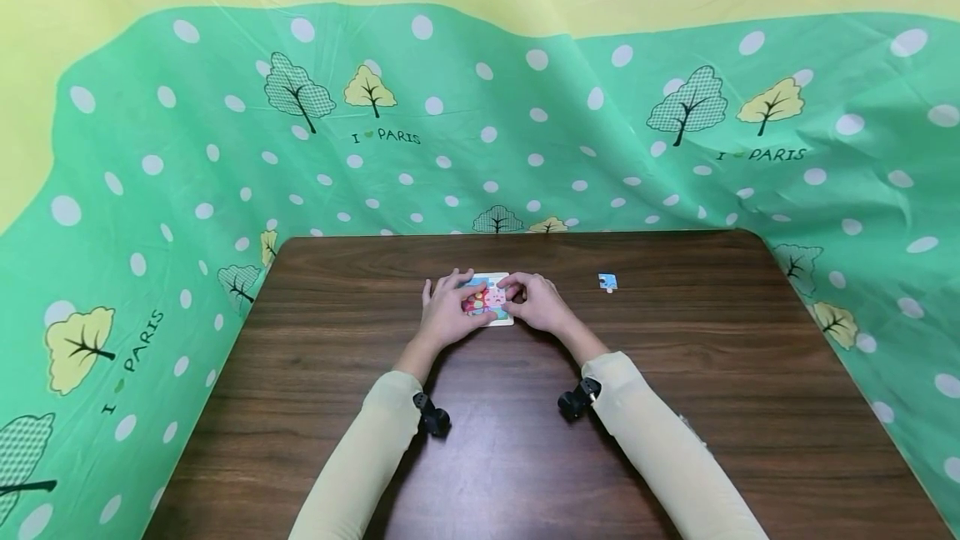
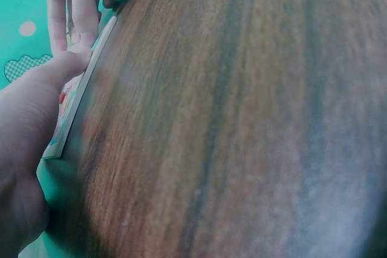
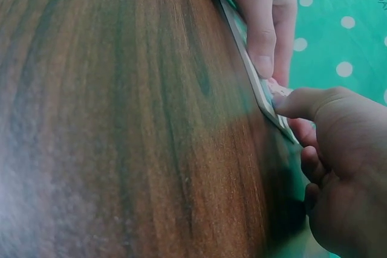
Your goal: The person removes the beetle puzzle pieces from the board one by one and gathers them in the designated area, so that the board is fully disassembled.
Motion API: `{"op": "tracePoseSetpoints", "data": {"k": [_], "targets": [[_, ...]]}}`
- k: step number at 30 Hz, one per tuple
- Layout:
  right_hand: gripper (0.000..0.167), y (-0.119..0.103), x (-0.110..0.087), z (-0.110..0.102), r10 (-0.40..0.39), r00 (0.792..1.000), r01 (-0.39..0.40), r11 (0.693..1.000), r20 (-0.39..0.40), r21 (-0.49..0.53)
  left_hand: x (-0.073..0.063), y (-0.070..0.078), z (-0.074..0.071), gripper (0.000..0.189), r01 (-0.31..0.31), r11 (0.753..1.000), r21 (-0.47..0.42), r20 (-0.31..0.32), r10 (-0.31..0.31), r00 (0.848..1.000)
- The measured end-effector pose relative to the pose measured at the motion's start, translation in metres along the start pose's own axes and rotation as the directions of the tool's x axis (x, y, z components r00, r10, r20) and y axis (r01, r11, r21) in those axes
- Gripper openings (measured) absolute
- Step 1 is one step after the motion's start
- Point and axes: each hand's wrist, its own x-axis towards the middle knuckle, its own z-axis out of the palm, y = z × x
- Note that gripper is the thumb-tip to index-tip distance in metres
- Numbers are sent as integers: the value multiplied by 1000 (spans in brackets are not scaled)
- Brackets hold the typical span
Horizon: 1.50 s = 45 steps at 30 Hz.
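Note:
A small framed jigsaw puzzle (image 1: 495, 322) with a pale border and a pink and red picture lies on the table, between both hands. My left hand (image 1: 450, 311) rests over its left side. The thumb (image 2: 72, 64) and index finger touch the picture, while other fingers reach along the far left edge. At the right side my right hand (image 1: 538, 303) pinches a puzzle piece (image 3: 278, 89) with thumb and index finger, its other fingers curled. The fingers hide part of the picture and most of that piece. Both thumbs come close together in the right wrist view.
A loose blue puzzle piece (image 1: 608, 282) lies to the right of the puzzle. The dark wooden table (image 1: 495, 457) extends around the hands. A green dotted cloth (image 1: 487, 140) hangs behind and beside it. Small black cameras (image 1: 432, 419) sit on both wrists.

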Motion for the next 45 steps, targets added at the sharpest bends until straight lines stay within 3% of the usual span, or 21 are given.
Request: {"op": "tracePoseSetpoints", "data": {"k": [25,35,45], "targets": [[29,0,0,-10,-20,999,22,998,-34,59,1,1,-1,70,4,1000,21,13,-4,1000],[28,-1,-5,-20,-18,999,20,998,-43,54,0,1,-2,70,-33,997,73,11,32,999],[31,-2,-10,-29,-38,997,42,998,-68,55,0,-3,3,67,-59,996,61,-18,60,998]]}}
